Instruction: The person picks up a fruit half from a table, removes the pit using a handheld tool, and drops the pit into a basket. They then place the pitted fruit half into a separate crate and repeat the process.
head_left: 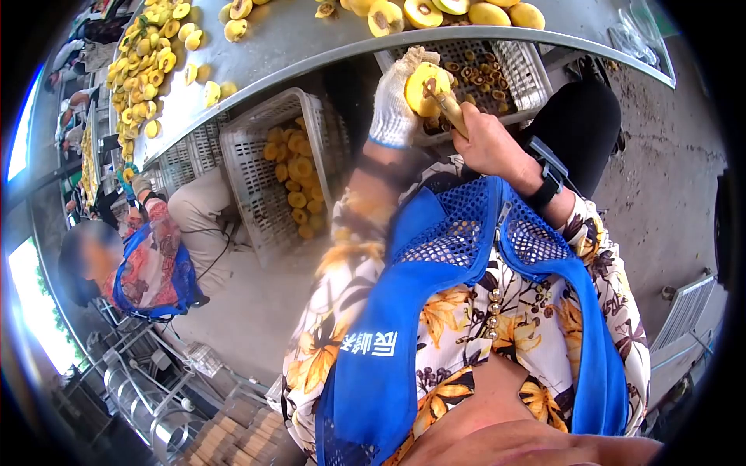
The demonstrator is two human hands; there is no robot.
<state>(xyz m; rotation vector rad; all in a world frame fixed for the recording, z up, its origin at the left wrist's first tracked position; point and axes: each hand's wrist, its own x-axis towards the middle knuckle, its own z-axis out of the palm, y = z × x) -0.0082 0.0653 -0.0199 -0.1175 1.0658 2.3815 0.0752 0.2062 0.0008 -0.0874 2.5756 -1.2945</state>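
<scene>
In its white knitted glove, my left hand (395, 99) is closed round a yellow halved fruit (427, 87), cut face up. My bare right hand (491, 140) grips a tool with a wooden handle (452, 113), whose tip touches the brown centre of that fruit. Both hands are just below the metal table's edge, over a white crate (524, 74) with small brown pieces (480, 76) in it. More yellow fruit halves (423, 13) lie on the table above my hands.
The metal table (287, 31) carries a long pile of yellow fruit pieces (148, 66) at the left. Beside my left arm stands a white crate (256, 163) of yellow fruit (299, 171). A co-worker (151, 260) sits at the far left.
</scene>
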